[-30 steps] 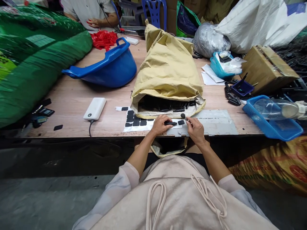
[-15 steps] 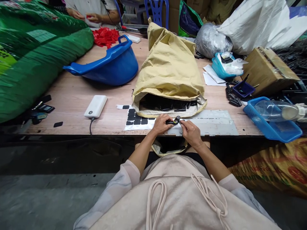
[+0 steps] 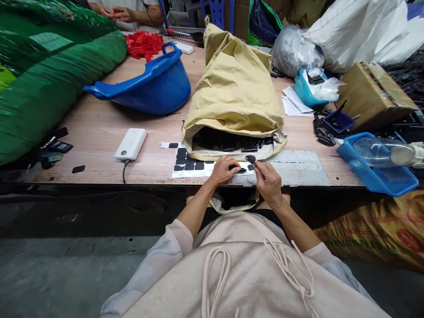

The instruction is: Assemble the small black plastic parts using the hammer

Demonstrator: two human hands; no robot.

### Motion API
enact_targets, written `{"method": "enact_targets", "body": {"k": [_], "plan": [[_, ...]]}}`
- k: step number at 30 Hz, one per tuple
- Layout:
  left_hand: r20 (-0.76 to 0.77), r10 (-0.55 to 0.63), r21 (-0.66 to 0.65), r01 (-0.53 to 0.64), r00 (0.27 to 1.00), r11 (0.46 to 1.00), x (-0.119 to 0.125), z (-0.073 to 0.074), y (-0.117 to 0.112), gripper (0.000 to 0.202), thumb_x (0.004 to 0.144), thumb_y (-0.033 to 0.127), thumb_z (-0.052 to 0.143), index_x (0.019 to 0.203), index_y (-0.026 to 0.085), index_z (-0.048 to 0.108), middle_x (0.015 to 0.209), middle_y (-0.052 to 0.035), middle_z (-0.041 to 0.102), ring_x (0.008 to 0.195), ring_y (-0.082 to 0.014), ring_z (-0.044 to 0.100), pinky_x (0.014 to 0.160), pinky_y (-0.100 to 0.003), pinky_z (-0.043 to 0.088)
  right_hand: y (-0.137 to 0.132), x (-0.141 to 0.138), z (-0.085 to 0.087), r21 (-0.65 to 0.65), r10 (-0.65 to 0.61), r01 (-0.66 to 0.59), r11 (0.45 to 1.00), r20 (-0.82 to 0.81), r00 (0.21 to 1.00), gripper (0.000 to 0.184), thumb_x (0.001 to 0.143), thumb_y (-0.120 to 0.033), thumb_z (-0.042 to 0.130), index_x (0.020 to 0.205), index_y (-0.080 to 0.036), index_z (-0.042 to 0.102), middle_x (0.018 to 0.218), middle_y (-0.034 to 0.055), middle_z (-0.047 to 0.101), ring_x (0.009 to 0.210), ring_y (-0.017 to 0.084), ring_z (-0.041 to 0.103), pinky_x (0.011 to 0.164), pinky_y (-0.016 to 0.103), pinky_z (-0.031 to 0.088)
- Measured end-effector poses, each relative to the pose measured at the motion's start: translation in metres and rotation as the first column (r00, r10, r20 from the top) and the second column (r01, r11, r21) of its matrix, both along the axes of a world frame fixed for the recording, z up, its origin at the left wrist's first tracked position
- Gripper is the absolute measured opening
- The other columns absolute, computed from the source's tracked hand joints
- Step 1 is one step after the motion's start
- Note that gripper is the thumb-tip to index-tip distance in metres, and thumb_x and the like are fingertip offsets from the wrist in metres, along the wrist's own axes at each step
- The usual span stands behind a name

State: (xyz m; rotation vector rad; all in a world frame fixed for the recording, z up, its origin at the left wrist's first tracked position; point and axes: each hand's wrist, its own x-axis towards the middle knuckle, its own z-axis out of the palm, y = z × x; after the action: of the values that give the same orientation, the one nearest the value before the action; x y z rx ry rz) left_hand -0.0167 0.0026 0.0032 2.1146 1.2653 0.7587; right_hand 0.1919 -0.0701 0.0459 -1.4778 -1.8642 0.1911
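My left hand [image 3: 224, 170] is closed on a slim black plastic piece [image 3: 239, 169] just above the table's front edge. A small tool with a round dark head [image 3: 251, 158] is pinched in my right hand [image 3: 269, 182], its kind unclear; the fingers cover its lower part. Under my left hand lies a white backing sheet [image 3: 179, 174] with dark rounded-square stickers [image 3: 189, 164]. Right behind both hands a tan sack [image 3: 238, 92] lies with its mouth facing me, black pieces [image 3: 228, 142] inside. Below the table edge, another sack's opening [image 3: 232, 203] shows between my knees.
A blue basin [image 3: 155, 90] and a white power bank [image 3: 131, 144] with a cable are on the left, near a bulky green bag [image 3: 66, 84]. At right stand a blue basket [image 3: 397, 183] holding a clear bottle, and a cardboard box [image 3: 374, 92]. A co-worker's hands [image 3: 121, 14] handle something red.
My right hand has moved slightly right, and the round-headed tool has come away from the black piece in my left hand. The view has shifted a little.
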Motion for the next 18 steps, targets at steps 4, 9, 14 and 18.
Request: {"method": "enact_targets", "body": {"k": [4,9,14,18], "plan": [[-0.005,0.016,-0.001,-0.016,1.000,1.000,0.001,0.000,-0.001,0.009,0.091,0.028,0.072,0.086,0.024,0.079,0.092,-0.0034,0.074,0.097,-0.0240,0.059,0.093,-0.039,0.045,-0.004,0.002,-0.010,-0.060,0.033,-0.030,0.998,0.060,0.998,0.032,0.104,-0.028,0.051,0.122,-0.024,0.077,0.092,0.0056,0.073,0.083,0.018,0.068,0.076,0.028,0.054],[-0.001,0.011,-0.008,-0.011,1.000,1.000,0.001,0.002,-0.001,0.012,0.091,0.029,0.071,0.083,0.024,0.077,0.091,-0.0031,0.074,0.096,-0.0234,0.060,0.093,-0.039,0.045,-0.004,0.002,-0.001,0.005,0.027,-0.027,1.000,-0.054,0.998,0.034,0.107,-0.031,0.049,0.129,-0.024,0.074,0.102,0.0075,0.075,0.093,0.019,0.070,0.088,0.031,0.056],[-0.004,0.026,-0.011,-0.026,1.000,1.000,0.003,0.002,-0.002,0.013,0.090,0.027,0.070,0.080,0.023,0.076,0.091,-0.0037,0.074,0.096,-0.0237,0.060,0.093,-0.039,0.046,-0.009,-0.001,-0.009,-0.129,0.060,-0.060,0.990,-0.005,0.998,0.035,0.105,-0.031,0.048,0.125,-0.024,0.076,0.096,0.0072,0.074,0.089,0.020,0.069,0.083,0.031,0.056],[0.017,0.028,-0.017,-0.027,0.999,0.999,0.002,0.002,-0.002,0.012,0.089,0.027,0.069,0.079,0.024,0.076,0.090,-0.0028,0.074,0.096,-0.0238,0.059,0.094,-0.040,0.046,-0.002,0.008,-0.011,-0.135,0.036,-0.043,0.990,-0.051,0.998,0.035,0.105,-0.033,0.049,0.125,-0.025,0.076,0.098,0.0075,0.075,0.091,0.021,0.069,0.086,0.034,0.056]]}}
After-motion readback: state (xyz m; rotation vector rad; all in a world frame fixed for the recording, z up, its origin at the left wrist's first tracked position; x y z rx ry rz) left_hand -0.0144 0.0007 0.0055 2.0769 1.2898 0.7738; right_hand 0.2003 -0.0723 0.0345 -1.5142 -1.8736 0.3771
